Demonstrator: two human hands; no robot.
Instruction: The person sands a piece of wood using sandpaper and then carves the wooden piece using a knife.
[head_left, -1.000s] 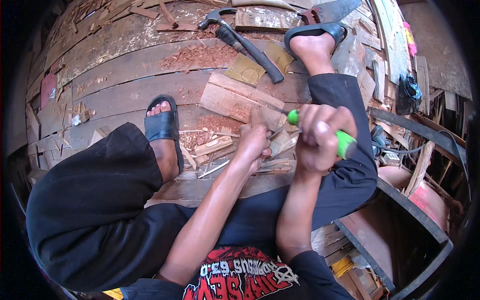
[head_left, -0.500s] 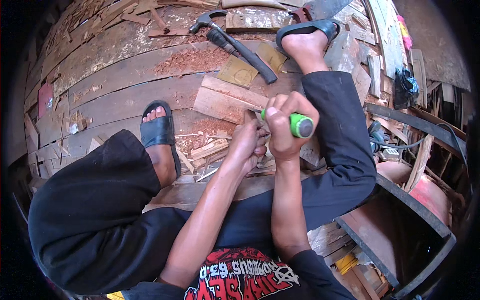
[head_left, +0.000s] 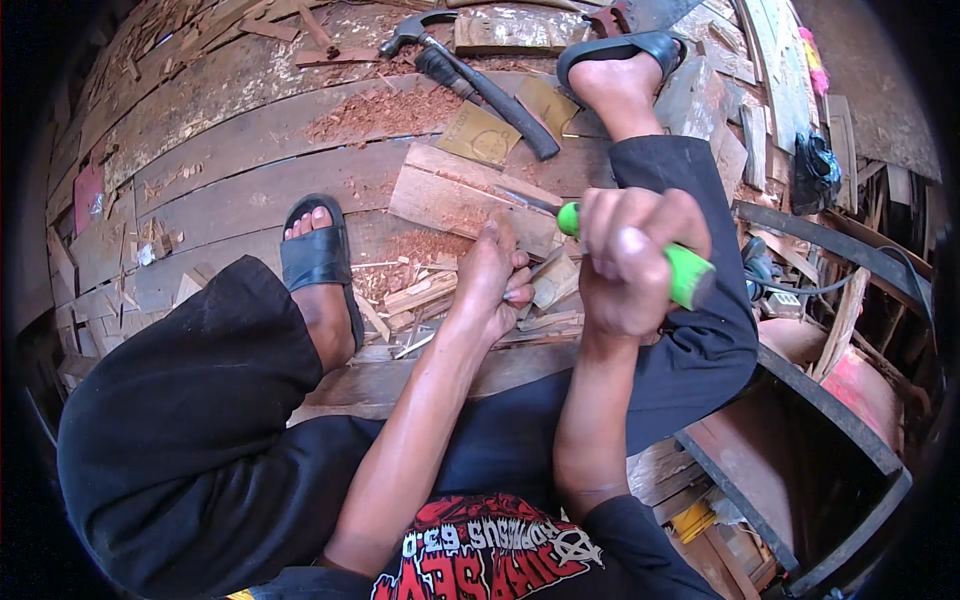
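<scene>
My right hand (head_left: 630, 265) is closed around the green handle of a tool (head_left: 690, 278). Its slim, pointed metal blade reaches left over a wooden board (head_left: 440, 195) on the floor; the tool's exact kind does not show. Lower and to the left, my left hand (head_left: 490, 275) is closed, thumb up, on a small brown piece of wood (head_left: 502, 232) mostly hidden by its fingers. The blade is apart from that piece. Wood offcuts (head_left: 420, 295) and reddish sawdust lie beside my left hand.
A claw hammer (head_left: 490, 98) lies beyond the board, beside yellow-brown sandpaper sheets (head_left: 480, 135). My sandalled feet flank the board. Sawdust (head_left: 385, 112) covers some planks. To the right are a dark-framed box (head_left: 830, 430), a cable and scrap wood.
My right hand has moved right, away from my left hand, carrying the green-handled tool and turning its handle more sideways. My left hand has stayed nearly in place.
</scene>
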